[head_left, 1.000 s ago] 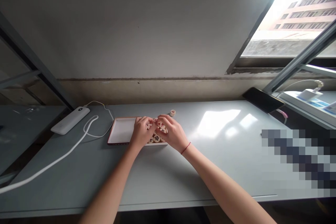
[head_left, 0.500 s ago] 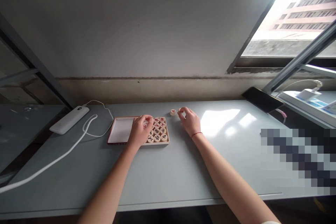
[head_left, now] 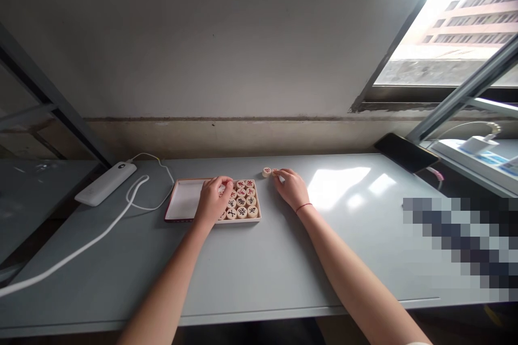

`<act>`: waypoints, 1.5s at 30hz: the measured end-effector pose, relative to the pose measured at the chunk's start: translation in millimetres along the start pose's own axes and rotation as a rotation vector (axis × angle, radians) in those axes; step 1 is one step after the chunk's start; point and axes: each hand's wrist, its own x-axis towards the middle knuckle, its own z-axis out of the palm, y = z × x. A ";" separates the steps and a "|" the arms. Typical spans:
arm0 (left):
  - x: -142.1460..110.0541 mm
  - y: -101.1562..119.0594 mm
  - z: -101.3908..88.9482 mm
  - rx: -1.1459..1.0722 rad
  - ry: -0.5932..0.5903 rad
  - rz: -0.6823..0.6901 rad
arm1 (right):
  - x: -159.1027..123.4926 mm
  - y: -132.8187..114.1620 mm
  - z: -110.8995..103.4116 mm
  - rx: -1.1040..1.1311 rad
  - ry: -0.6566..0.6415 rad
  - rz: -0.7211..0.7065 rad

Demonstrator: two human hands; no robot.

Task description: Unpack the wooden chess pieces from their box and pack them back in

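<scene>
A shallow rectangular box (head_left: 184,206) lies on the grey desk, its right part filled with several round Chinese chess pieces (head_left: 242,213) lettered in red and black. My left hand (head_left: 213,199) is over the box's middle, thumb and fingers curled together above the pieces; whatever is between the fingertips is hidden. To the right of the box, my right hand (head_left: 292,190) pinches a Chinese chess piece (head_left: 274,172) with red lettering, mostly covered by the fingers. Just left of it on the desk sits another red-lettered piece (head_left: 266,172).
At the left lies a white power bank (head_left: 106,183) with a white cable (head_left: 93,245) running across the desk. A black phone (head_left: 407,153) leans at the right rear, near a white power strip (head_left: 453,152). A wall stands behind the desk.
My right hand has lowered its piece and moved it slightly left, close to the other loose one. My left hand has shifted a little left over the box.
</scene>
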 end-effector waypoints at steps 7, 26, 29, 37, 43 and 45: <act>-0.6 -3.6 2.1 0.142 0.010 -0.017 | -1.8 -9.4 -7.6 -0.020 0.052 0.071; -1.6 5.5 17.2 0.545 -0.099 -0.025 | -33.1 -89.4 -23.2 -0.151 -0.268 -0.152; -1.2 5.8 17.6 0.510 -0.100 -0.042 | -32.9 -89.6 -23.9 -0.146 -0.276 -0.147; -3.5 8.9 13.6 0.435 0.031 0.000 | -32.5 -86.5 -23.8 -0.057 -0.125 -0.192; -8.2 15.9 7.9 0.182 0.111 0.036 | -34.1 -89.0 -22.8 0.109 0.028 -0.524; -8.8 16.3 8.1 0.095 0.092 0.053 | -34.5 -89.2 -23.0 0.128 0.032 -0.570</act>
